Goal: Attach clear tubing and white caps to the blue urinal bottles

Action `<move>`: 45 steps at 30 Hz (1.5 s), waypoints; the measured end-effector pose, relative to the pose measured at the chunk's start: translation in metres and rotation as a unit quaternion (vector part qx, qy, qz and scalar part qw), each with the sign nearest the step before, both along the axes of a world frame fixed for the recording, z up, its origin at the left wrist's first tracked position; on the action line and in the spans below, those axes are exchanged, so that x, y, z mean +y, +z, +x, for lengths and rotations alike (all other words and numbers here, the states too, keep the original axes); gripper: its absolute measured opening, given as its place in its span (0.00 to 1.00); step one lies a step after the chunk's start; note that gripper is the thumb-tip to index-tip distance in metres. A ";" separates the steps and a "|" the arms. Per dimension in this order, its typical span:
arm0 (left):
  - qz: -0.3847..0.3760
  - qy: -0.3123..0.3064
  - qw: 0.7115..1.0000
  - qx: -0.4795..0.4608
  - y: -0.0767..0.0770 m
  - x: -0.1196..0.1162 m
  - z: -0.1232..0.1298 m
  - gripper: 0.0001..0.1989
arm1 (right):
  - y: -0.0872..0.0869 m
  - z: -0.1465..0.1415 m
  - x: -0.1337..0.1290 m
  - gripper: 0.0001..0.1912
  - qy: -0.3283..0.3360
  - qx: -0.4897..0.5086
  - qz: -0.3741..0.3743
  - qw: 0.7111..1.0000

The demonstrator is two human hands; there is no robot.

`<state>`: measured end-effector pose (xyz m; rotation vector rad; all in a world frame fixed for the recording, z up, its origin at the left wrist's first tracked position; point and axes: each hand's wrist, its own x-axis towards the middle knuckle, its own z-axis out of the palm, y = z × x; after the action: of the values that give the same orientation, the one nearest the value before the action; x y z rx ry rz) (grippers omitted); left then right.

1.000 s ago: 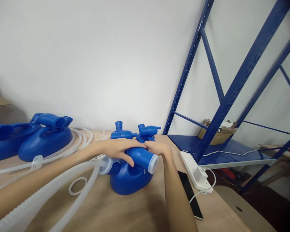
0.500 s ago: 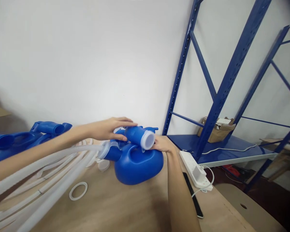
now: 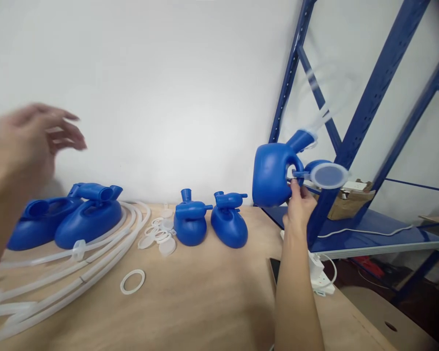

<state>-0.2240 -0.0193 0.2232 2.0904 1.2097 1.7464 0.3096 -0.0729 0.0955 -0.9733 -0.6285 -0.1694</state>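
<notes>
My right hand [image 3: 299, 202] grips a blue urinal bottle [image 3: 269, 175] by its handle. The bottle is held tilted in the air at the right, above the table's edge. A translucent cap [image 3: 328, 175] hangs over its mouth, and a clear tube [image 3: 327, 114], smeared by motion, rises from its spout. My left hand [image 3: 31, 141] is raised at the left, blurred, with fingers loosely apart and nothing in them. Below that hand, more blue bottles [image 3: 89, 219] stand by the wall. Two smaller-looking blue bottles [image 3: 229, 226] stand mid-table at the back.
White tubes [image 3: 106, 263] lie curved across the left of the table [image 3: 190, 302]. Several clear caps and rings [image 3: 164, 234] are piled near the middle, with one white ring [image 3: 132, 282] apart. At right are a phone [image 3: 274, 268], a power strip [image 3: 324, 282] and a blue shelf [image 3: 369, 229].
My right hand has lifted the bottle up and to the right, with its tube swinging along. My left hand has let go and moved far left and up. The cap now covers the mouth.
</notes>
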 end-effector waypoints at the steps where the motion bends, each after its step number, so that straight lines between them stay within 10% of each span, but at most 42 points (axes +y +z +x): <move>1: 0.017 -0.014 0.997 -0.078 -0.015 -0.005 0.010 0.25 | -0.004 0.005 0.000 0.26 -0.042 -0.019 -0.042 0.998; 7: -0.201 -0.148 0.952 0.176 -0.088 0.004 0.049 0.22 | -0.030 0.030 0.000 0.31 -0.180 -0.087 -0.324 0.925; 16: -0.279 -0.189 0.869 0.362 -0.140 0.035 0.076 0.36 | -0.078 0.048 0.022 0.32 -0.126 -0.109 -0.502 0.849; 30: -0.341 -0.215 0.813 0.420 -0.152 0.041 0.067 0.43 | -0.104 0.053 0.036 0.30 -0.005 -0.145 -0.555 0.819; 40: -0.360 -0.185 0.808 0.428 -0.138 0.031 0.051 0.47 | -0.042 0.037 0.020 0.33 0.010 -0.230 -0.427 0.874; 45: -0.373 -0.163 0.795 0.450 -0.126 0.020 0.049 0.48 | -0.039 -0.001 0.027 0.40 0.030 -0.360 -0.452 0.816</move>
<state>-0.1754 0.0005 0.0968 2.3404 1.2646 -0.0399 0.3085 -0.0457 0.0565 -1.8330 -1.5185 -0.1843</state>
